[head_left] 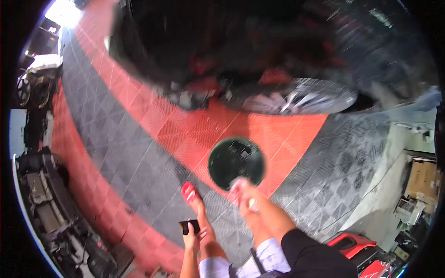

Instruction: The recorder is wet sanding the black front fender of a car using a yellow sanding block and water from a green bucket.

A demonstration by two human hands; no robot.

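In my left hand [190, 238], low in the view, is a small flat black rectangular piece [189, 226] with a yellowish edge. The fingers close around its lower side; its exact kind does not show. My right hand [242, 189] reaches forward to the near rim of a round dark green top [227, 164], like a stool or small table. Motion smears this hand, so its fingers and anything in them cannot be made out. A few small dark rectangular items [242, 149] lie on the far half of the round top.
Beyond the round top stands a dark car with a spoked wheel [289, 102]. Red and grey tiles [139, 153] cover the floor. Car parts [41, 194] line the left side. A red and black part [347, 243] and cardboard [421, 178] are on the right.
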